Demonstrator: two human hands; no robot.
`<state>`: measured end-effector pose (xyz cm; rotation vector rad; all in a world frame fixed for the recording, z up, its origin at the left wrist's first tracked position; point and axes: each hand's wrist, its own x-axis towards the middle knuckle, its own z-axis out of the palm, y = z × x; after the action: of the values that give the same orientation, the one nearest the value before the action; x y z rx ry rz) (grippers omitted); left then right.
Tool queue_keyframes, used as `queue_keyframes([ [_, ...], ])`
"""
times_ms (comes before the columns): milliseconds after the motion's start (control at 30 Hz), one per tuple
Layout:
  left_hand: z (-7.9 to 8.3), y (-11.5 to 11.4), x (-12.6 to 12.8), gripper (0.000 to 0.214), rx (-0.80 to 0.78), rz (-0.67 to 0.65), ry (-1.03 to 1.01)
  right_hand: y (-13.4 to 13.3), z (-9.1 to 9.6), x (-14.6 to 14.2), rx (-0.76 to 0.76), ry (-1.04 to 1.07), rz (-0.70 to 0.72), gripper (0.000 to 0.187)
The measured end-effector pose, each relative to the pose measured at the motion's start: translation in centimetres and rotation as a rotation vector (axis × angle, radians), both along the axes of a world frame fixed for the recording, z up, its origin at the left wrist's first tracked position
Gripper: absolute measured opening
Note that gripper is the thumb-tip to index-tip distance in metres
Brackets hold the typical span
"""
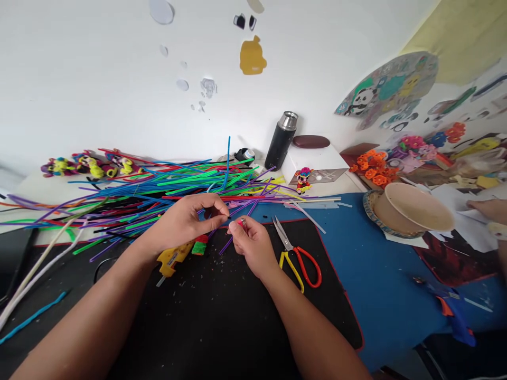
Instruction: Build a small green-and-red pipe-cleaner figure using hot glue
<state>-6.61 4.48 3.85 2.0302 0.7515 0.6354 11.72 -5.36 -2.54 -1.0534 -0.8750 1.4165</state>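
**Two close grips above a dark mat**

The left hand brings thumb and finger tips almost together on a black bit, presumably because so small a piece allows only a fine pinch. At its 3 o'clock, just beside it, the right hand has its fingers curled round a red item, too covered to identify. Both pieces sit above the mat, near each other, apparently so that they can be watched together. The scissors lie at the right hand's 4 o'clock, handles toward the wearer, probably for easy reach. The glue gun lies at the left hand's 7 o'clock, partly hidden by the wrist. The stems are heaped at 10 o'clock, their length likely suiting the back of the worktop.
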Motion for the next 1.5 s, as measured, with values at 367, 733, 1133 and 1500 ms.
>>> queue_keyframes([
  [367, 0.7, -0.2, -0.1, 0.023, -0.024, -0.026, 0.065, -0.6, -0.4, -0.4, 0.098, -0.495, -0.036, 0.050],
  [733, 0.7, -0.2, -0.1, 0.022, -0.017, -0.108, 0.136, -0.8, 0.3, -1.0, 0.134, -0.641, -0.062, 0.038],
  [1133, 0.5, 0.3, -0.5, 0.026, -0.109, -0.146, 0.164, -0.8, 0.0, -1.1, 0.122, -0.663, -0.063, 0.035],
  [1500, 0.0, 0.5, -0.5, 0.023, -0.234, -0.169, 0.172, -0.9, -0.3, -1.4, 0.127, -0.683, -0.057, 0.035],
])
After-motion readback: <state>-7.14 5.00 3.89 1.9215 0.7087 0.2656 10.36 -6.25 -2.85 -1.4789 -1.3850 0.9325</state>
